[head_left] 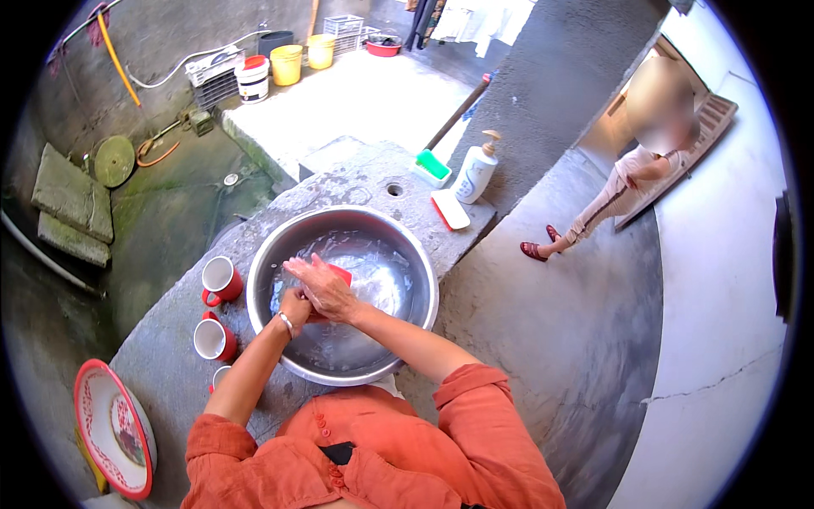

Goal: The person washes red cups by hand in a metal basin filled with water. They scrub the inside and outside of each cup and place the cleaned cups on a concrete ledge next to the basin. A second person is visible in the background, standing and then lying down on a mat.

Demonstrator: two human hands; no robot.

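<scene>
Both hands (318,293) rub red cup (342,273) inside steel basin (424,280); white pump bottle (475,172) beyond.

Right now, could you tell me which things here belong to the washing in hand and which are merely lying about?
In hand: steel basin, red cup held by left hand and right hand, red mugs.
Lying about: pump bottle, green brush, yellow buckets, enamel basin.

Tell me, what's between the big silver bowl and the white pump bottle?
Just bare wet stone slab with a small round hole, between the bowl and bottle, per the head view.
</scene>
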